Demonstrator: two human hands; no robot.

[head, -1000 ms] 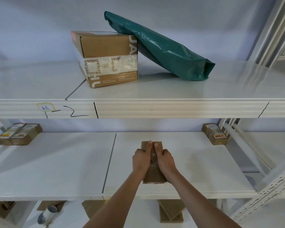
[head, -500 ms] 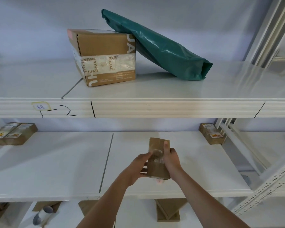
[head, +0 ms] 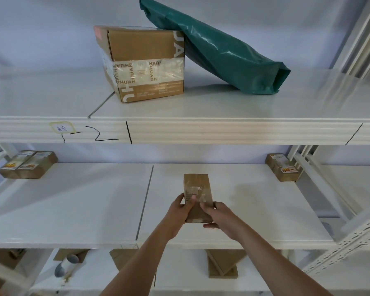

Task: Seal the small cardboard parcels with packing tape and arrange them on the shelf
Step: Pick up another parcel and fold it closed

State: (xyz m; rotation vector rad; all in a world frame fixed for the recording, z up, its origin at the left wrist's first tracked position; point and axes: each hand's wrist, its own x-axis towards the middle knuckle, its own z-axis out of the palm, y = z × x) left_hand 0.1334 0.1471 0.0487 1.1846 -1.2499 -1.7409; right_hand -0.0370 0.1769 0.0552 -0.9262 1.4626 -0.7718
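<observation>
Hands meet at the lower centre of the frame in the head view, both holding one small cardboard parcel [head: 198,197] over the front half of the middle shelf [head: 73,201]. The left hand [head: 178,212] grips the parcel's left edge, fingers curled round it. The right hand [head: 219,216] holds the near right corner, its fingertips lying on the taped top face. Whether the parcel touches the shelf cannot be told.

At the left end of that shelf lie two labelled parcels [head: 28,164] side by side; another labelled parcel [head: 283,169] sits at the far right. On the upper shelf [head: 244,110] a large taped box [head: 143,63] stands with a green plastic bag [head: 222,50] leaning against it.
</observation>
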